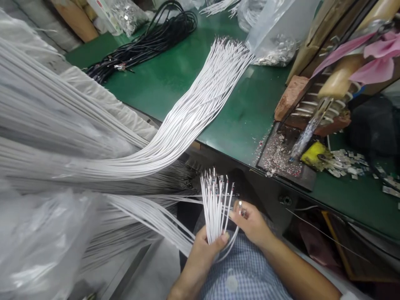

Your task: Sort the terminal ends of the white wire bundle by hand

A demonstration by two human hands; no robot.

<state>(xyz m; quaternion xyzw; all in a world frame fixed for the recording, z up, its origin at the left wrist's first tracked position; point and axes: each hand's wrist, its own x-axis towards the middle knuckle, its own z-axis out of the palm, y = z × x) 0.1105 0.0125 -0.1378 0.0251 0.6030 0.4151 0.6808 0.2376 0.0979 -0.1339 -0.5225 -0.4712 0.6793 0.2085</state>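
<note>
My left hand (pixel 203 250) is closed around a bundle of white cables (pixel 213 212) whose ends stand up above the fist. Small metal connectors (pixel 215 183) tip these ends. To the right of the bundle, my right hand (pixel 250 221) pinches a single white cable close to its metal tip (pixel 240 204). That cable curves back down toward the left hand. The rest of the held bundle trails off to the left in a loose sheaf (pixel 156 216).
A thick sheaf of white cables (pixel 200 104) lies across the green table (pixel 150 89). Behind it are black cables (pixel 162 31) and a plastic bag of metal parts (pixel 275 50). A soldering iron (pixel 308 129), brick (pixel 290 96) and yellow sponge-like piece (pixel 314 156) stand at right.
</note>
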